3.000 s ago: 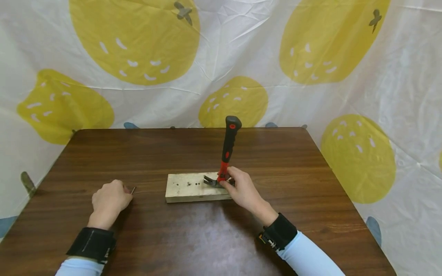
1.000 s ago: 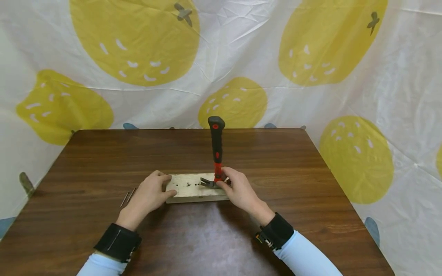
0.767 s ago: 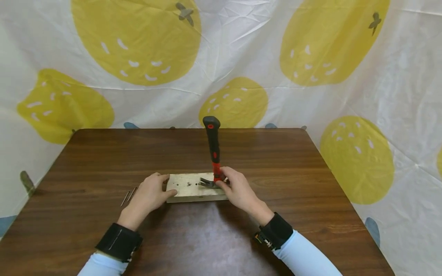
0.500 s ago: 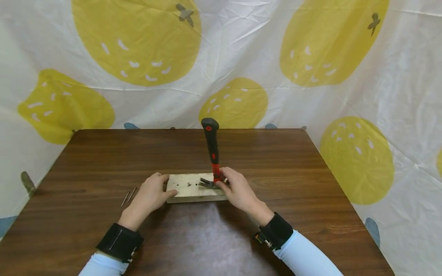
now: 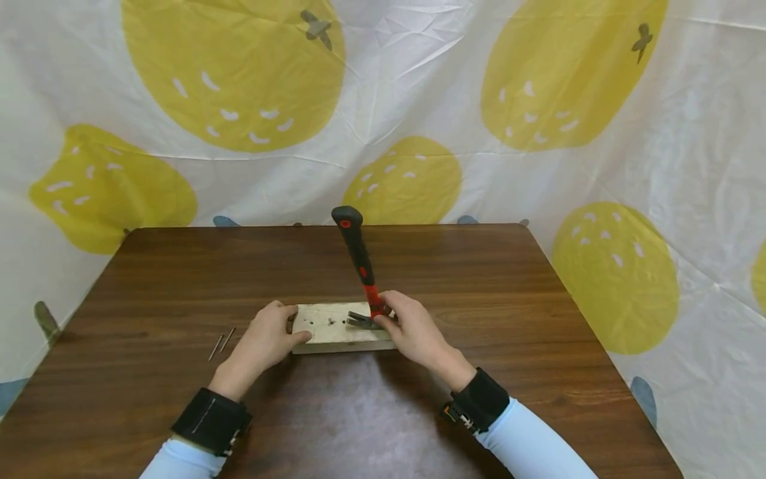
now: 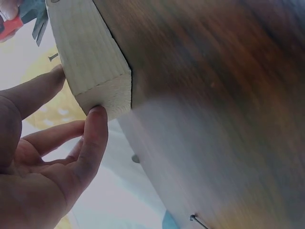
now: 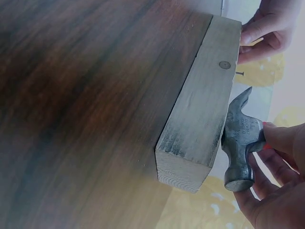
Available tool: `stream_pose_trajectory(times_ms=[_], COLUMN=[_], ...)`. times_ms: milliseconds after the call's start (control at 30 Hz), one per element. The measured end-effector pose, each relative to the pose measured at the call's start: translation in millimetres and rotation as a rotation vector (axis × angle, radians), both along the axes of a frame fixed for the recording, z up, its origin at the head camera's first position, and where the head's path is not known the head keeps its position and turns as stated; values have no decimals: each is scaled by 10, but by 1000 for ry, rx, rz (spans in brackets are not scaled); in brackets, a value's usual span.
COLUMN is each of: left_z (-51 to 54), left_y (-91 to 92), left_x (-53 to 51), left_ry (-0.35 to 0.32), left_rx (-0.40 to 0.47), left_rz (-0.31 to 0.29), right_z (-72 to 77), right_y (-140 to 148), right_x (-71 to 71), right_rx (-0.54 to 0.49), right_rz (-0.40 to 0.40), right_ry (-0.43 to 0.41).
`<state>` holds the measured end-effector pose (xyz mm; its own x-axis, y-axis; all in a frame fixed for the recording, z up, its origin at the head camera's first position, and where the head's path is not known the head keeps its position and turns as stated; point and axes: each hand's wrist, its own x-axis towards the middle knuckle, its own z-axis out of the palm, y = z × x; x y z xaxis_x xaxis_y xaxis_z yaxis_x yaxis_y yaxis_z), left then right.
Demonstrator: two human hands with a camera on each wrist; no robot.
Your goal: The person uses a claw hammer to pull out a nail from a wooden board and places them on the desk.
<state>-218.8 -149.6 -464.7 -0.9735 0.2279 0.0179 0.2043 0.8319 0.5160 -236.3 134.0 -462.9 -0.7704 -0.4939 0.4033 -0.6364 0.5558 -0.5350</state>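
A pale wooden block [image 5: 342,346] lies on the table, small holes and marks along its top. My left hand [image 5: 263,340] holds its left end; in the left wrist view the thumb is on the top edge and a fingertip presses the end face [image 6: 112,98]. My right hand [image 5: 419,329] grips a red and black hammer [image 5: 358,256] low down, close to its steel head [image 7: 240,131]. The head is against the block's top, claws toward the left, with the handle rising and leaning left. Beside the claws, a small nail [image 7: 240,73] sticks up from the block.
Two loose nails [image 5: 215,347] lie on the brown table [image 5: 359,406] left of my left hand. A white cloth [image 5: 383,66] printed with yellow fruit hangs behind the table and along its sides.
My left hand has left the nail at the left, where two now lie, and moved right onto the block's end. The hammer's handle has tipped left; the block has slid slightly right lately.
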Motion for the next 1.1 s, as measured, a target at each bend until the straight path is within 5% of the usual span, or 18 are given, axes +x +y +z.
stream_pose_trajectory(times_ms=[433,1100], left_z=[-40,-65], left_y=[54,102], left_x=[-25,25], left_ry=[82,65], left_rx=[25,88], left_rz=[-26,-30], right_z=[-12,37], right_y=[-3,-76], right_x=[-20,-20], right_rx=[26,45], right_rz=[-18,1], right_ry=[48,36])
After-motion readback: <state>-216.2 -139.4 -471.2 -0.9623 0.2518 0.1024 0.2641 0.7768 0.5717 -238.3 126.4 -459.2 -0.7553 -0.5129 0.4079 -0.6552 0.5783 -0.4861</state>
